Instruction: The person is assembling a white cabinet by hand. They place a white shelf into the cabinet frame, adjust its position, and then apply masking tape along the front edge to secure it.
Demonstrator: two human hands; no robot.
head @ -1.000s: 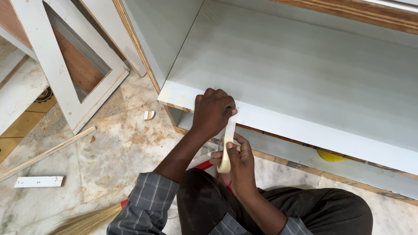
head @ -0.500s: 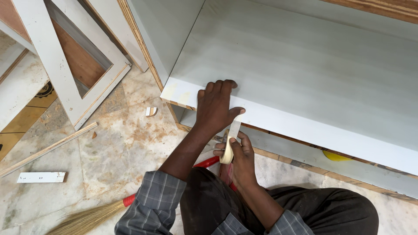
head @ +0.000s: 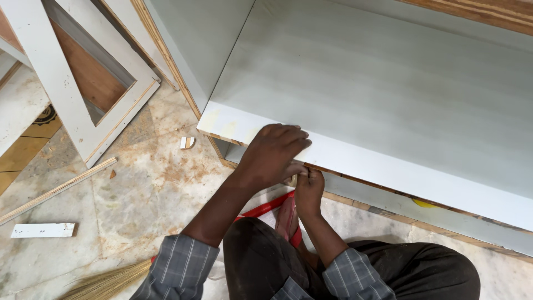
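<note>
From the head camera, you are sitting on the marble floor [head: 139,194] in front of a pale grey laminated cabinet carcass [head: 388,83] that is lying open toward you. Your left hand [head: 273,153] is resting over its front edge [head: 355,161], fingers together and curled down onto the white face. Your right hand [head: 308,188] is tucking in just below that edge, pinching something small and pale; most of it is hidden behind your left hand, so I cannot tell what it is or how firmly you are clamping it.

A red-handled tool [head: 266,208] is lying by your knee, a broom [head: 105,283] at your left, and a white offcut [head: 43,230] and a small chip [head: 187,143] are lying further out.

The risk, as I judge it: with your hands stacked so closely, a slip of the right could be catching your left fingertips, and the raw plywood under the edge could be splintering or scraping your knuckles.
</note>
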